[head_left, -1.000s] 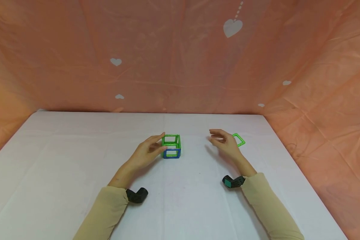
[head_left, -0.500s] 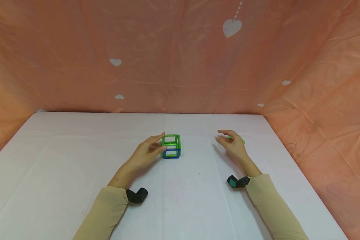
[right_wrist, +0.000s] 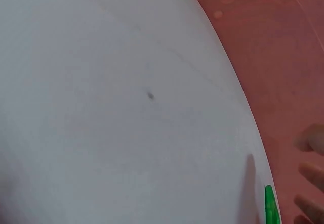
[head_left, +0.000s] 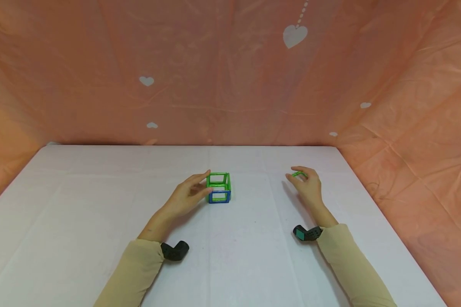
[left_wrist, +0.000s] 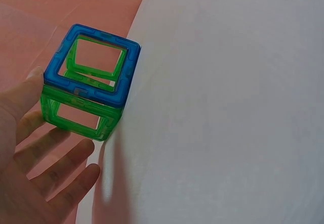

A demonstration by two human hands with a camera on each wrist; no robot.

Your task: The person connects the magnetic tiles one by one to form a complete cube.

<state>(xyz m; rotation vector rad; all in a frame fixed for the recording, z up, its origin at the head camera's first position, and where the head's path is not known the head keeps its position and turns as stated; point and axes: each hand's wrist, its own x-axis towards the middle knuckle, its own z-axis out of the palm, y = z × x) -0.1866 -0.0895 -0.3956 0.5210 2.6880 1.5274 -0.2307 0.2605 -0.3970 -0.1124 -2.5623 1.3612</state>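
Note:
A box of see-through magnetic tile frames [head_left: 220,197], blue at the front and green elsewhere, stands mid-table. My left hand [head_left: 184,197] pinches its left side, forefinger at the back corner and thumb at the front. In the left wrist view the thumb lies at the blue frame [left_wrist: 130,75], with the other fingers spread below. My right hand [head_left: 309,187] is over a loose green magnetic tile [head_left: 300,173], which shows between thumb and forefinger. The right wrist view has this tile [right_wrist: 272,206] beside the loosely bent fingers [right_wrist: 313,176], with a gap between.
A white cloth covers the table [head_left: 234,256]. Orange curtain fabric [head_left: 215,85] with pale hearts hangs along the back and right edges. Black wrist cameras [head_left: 175,250] sit at both sleeve cuffs.
My right hand has moved right, over the loose green tile, and now hides much of it. My left hand and the tile box have stayed in place.

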